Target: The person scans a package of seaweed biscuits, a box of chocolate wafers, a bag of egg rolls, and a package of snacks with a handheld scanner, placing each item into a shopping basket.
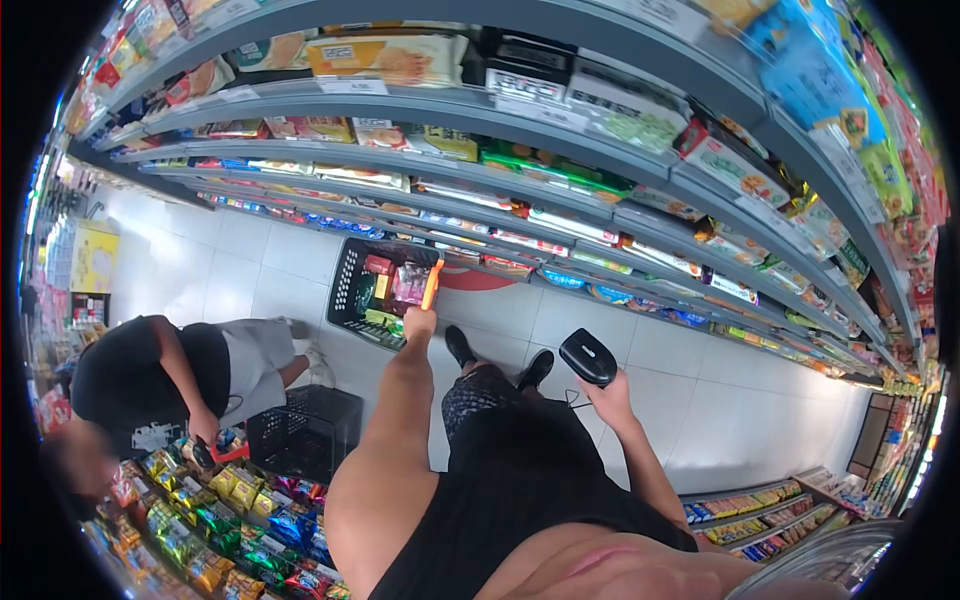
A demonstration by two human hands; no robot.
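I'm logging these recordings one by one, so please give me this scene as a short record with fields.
Setting: shop aisle with packed shelves and a pale tiled floor
Left hand: the left hand grips the orange handle of a black basket
Basket contents: several packets; labels unreadable
Basket support: lifted or on the floor, cannot tell
Right hand: the right hand holds a black device, probably a scanner
Others: one person bending at left, beside a second basket
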